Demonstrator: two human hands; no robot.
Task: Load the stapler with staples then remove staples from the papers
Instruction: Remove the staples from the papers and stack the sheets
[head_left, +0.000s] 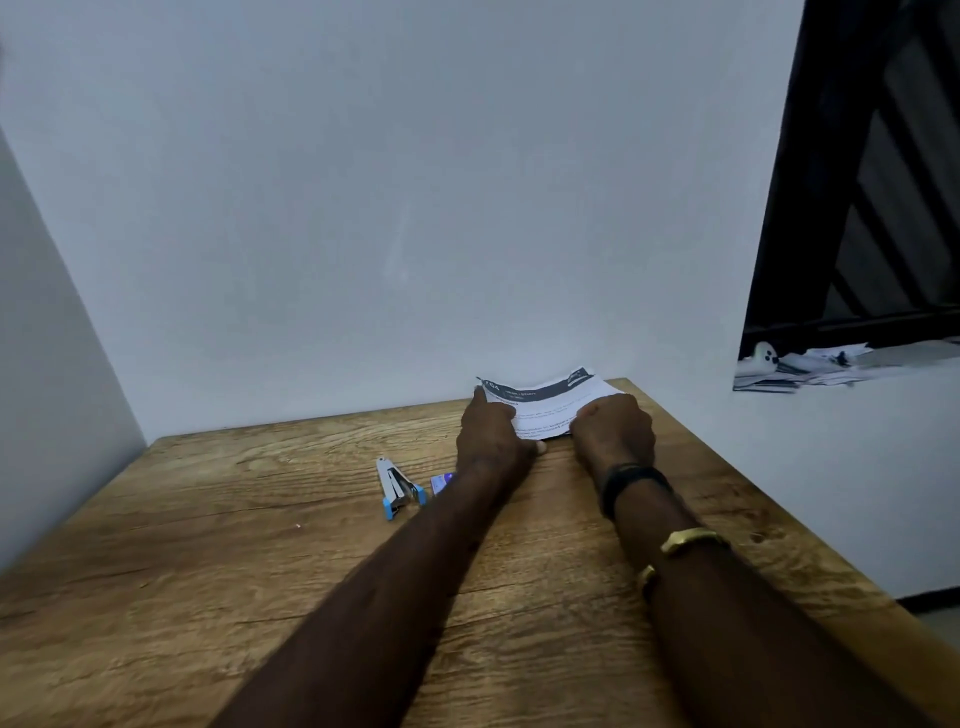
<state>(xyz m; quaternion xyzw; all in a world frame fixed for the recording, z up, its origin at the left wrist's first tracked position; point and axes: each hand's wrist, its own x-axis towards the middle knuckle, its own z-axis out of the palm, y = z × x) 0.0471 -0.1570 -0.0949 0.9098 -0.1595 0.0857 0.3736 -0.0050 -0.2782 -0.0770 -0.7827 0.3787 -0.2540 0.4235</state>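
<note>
Papers (545, 397) lay at the far right of the wooden desk (208, 545), their far edge curled up against the wall; both grips were on them, so the step in hand looked like working at a staple rather than loading. The left grip (493, 426) pinched the sheets' far left corner with curled fingers; the right grip (615, 428) was curled over the right side, seemingly holding the sheets, though its fingertips were hidden. To do this well, one grip should pin the stack flat while the other eases the staple's legs up before pulling, else the corner may tear. The papers' long axis ran left to right along the wall, dark header band farthest from the person. The stapler (397, 488) lay swung open, left of the papers, long axis near to far, silver nose toward the wall; the small staple box (441, 483) sat just beside it, partly behind the left forearm.
</note>
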